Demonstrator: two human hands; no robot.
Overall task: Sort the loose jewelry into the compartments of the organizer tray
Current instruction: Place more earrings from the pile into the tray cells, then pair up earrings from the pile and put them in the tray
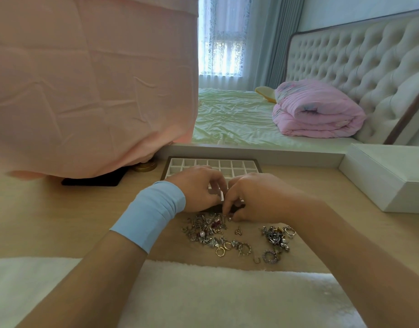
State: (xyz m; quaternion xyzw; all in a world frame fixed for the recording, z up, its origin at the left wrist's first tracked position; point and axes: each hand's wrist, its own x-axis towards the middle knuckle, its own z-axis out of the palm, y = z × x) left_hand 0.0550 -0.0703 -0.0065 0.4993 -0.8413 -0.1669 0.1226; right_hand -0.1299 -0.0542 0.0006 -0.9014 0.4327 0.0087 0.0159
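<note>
The organizer tray (227,165), dark-framed with many small white compartments, lies on the wooden table, and both hands cover its near half. My left hand (199,189), a blue band on its wrist, hovers over the tray's near rows with fingers curled. My right hand (255,197) reaches down at the tray's front edge and its fingertips pinch a small metal piece (225,215) at the top of the pile. Loose jewelry lies in front of the tray: a left heap (203,230) of rings and charms and a smaller right heap (275,236).
A pink cloth (85,91) drapes over something at the left, with a black pad (92,182) and a gold lid (144,166) under it. A white box (388,181) stands at the right. White fluffy fabric (203,297) lies along the near edge.
</note>
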